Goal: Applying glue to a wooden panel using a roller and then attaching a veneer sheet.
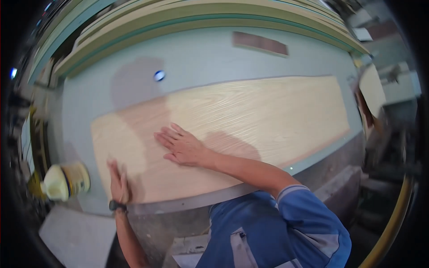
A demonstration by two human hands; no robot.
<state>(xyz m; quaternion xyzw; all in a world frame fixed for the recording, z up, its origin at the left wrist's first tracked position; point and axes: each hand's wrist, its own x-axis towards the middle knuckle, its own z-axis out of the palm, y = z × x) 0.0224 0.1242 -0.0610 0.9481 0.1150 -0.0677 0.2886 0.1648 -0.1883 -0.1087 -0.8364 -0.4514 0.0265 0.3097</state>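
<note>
A large pale wood-grain panel [277, 107] lies on the light grey tabletop [192, 49]. My right hand [184, 146] rests flat, palm down, on the left half of the panel, its fingers stretched out and holding nothing. At the panel's near left edge, my left hand [118, 182] is turned on its side, fingers extended and slightly smeared by motion. It wears a dark wristwatch [117, 206], and I see nothing in its grasp. Whether this hand touches the panel's edge is hard to make out.
A pale yellow plastic jug [67, 181] stands left of my left hand. Beyond the panel lie a small blue-and-white ring [159, 75] and a brown strip [260, 43]. Long stacked boards [196, 15] border the far side. A yellow curved pipe or hose [393, 225] runs at lower right.
</note>
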